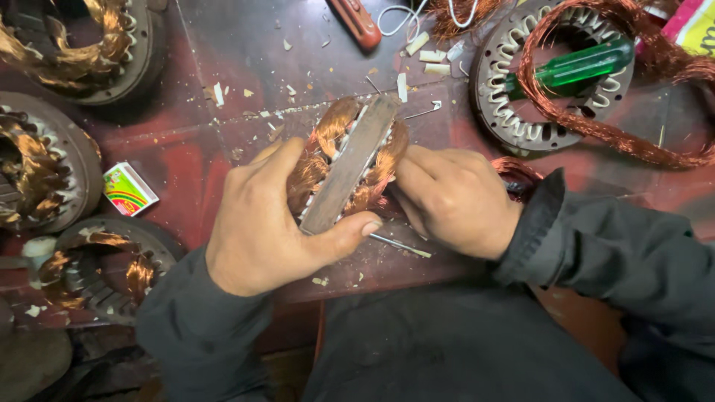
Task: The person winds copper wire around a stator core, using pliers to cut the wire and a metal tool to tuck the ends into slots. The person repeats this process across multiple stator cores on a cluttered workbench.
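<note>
Left hand grips the heavy grey steel stator ring wound with copper coils by its rigid rim—right hand pinches its delicate windings.

Stator wound with copper coils is held on edge over the tabletop | left hand is wrapped around it, thumb below | right hand is pressed to its side | green-handled screwdriver lies across another stator.

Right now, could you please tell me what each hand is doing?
Left hand: closed around the motor core, thumb across its edge.
Right hand: fingers curled against the core; a firm grip cannot be told.
</note>
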